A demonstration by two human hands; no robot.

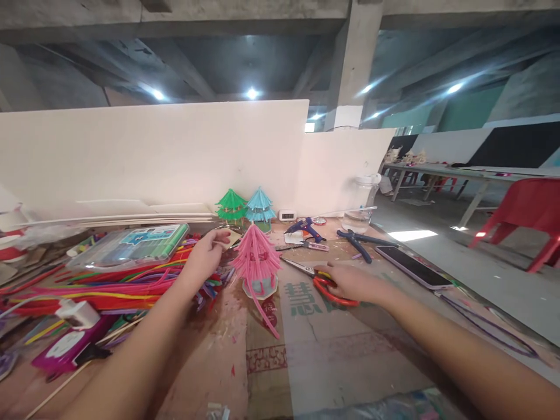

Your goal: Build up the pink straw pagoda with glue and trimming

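Observation:
A pink pipe-cleaner pavilion [257,262] stands on the cardboard-covered table [315,350], with one long pink strand trailing toward me. My left hand [209,252] is closed just left of its roof, pinching something thin that I cannot make out. My right hand [350,282] rests on the red handles of a pair of scissors [306,269], whose blades point left toward the pavilion.
Green [231,206] and blue [259,205] pavilions stand at the back by a white board. Coloured pipe cleaners [109,286] and a plastic case [131,245] lie left. A glue gun [306,227], pliers [356,240], phone [413,266] and jar [363,201] sit right.

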